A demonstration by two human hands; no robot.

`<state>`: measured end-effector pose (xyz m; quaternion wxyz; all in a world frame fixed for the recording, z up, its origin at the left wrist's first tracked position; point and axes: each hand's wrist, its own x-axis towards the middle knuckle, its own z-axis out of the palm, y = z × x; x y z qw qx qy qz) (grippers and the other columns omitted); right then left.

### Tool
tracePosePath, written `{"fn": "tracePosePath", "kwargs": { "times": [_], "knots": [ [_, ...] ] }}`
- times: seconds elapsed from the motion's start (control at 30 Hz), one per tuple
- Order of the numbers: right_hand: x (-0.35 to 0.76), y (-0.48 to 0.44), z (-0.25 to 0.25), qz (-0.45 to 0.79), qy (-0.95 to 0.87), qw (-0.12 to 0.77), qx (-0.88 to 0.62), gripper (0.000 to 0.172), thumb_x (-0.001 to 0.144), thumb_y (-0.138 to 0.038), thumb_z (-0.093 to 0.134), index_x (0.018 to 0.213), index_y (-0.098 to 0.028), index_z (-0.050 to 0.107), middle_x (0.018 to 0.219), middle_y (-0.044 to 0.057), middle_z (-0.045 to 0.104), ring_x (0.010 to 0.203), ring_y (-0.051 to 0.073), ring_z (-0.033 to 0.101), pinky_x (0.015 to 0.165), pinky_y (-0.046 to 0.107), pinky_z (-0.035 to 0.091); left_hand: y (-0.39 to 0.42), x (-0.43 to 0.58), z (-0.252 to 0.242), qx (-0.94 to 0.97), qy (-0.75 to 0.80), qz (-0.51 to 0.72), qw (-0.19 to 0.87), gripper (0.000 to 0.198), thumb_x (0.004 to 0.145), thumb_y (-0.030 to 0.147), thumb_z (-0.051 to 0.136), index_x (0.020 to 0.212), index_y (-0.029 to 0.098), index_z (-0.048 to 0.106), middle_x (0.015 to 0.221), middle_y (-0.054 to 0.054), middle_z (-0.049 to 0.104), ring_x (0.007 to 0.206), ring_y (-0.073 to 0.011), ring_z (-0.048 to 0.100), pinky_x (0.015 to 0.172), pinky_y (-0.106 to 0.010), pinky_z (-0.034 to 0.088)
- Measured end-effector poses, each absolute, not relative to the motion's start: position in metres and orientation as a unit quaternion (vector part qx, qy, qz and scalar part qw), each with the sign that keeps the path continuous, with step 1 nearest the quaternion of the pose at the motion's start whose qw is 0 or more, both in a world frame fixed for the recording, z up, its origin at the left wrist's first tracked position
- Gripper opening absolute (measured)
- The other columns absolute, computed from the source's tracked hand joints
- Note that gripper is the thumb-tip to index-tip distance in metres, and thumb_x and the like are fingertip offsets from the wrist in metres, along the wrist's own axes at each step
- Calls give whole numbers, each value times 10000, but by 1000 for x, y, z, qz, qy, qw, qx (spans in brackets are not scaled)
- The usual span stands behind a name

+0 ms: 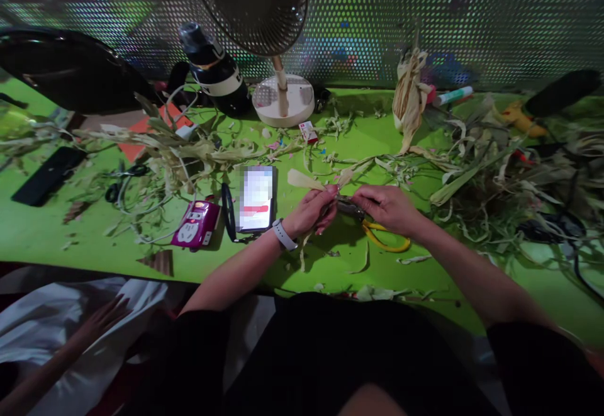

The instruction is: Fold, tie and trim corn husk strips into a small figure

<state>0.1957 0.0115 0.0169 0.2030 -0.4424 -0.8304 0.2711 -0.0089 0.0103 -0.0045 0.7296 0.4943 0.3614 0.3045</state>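
Note:
A pale dried corn husk strip (306,180) sticks out of my left hand (314,210), whose fingers are closed on it. More husk hangs below that hand. Just to the right, my right hand (381,207) is closed in a pinch, and what lies between its fingertips is hidden. Scissors with yellow handles (387,240) lie on the green table under and beside the right hand, their dark blades pointing towards my left hand. A phone (257,199) with a lit screen stands left of my hands.
A purple power socket (195,226) with a cable sits left of the phone. A fan (283,98), a black bottle (219,82) and a husk bundle (409,92) stand at the back. Husk scraps (491,164) pile up on the right. Another person's hand (106,315) shows lower left.

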Motion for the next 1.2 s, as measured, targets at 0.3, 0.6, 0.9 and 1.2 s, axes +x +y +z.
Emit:
{"fn": "tracePosePath", "kwargs": {
  "times": [0.3,0.6,0.9,1.2],
  "knots": [
    [206,13,37,144,-861,286,-394,316,962,-422,435,1032,-211,660,1042,98,684,1008,233,581,931,438,381,4,-8,-1,545,311,228,744,469,811,626,557,762,161,524,543,65,409,408,-34,317,371,-175,201],
    [205,27,21,163,-905,215,-329,432,977,-473,370,764,-195,621,690,45,612,730,186,496,717,343,338,2,-6,-4,499,316,167,790,397,801,543,599,673,185,486,420,75,353,338,-47,264,357,-208,130],
    [206,22,25,205,-902,183,-333,367,953,-460,437,971,-179,672,918,94,664,898,225,555,855,409,398,6,-4,1,621,301,157,706,384,804,457,633,579,160,541,465,33,443,417,-62,362,423,-210,285],
    [176,2,8,418,-700,404,-415,309,839,-491,630,784,-193,692,835,34,640,820,164,586,772,326,477,4,3,-10,596,295,234,709,392,782,390,684,1094,158,630,667,4,631,557,-102,586,581,-223,495]
  ]
}}
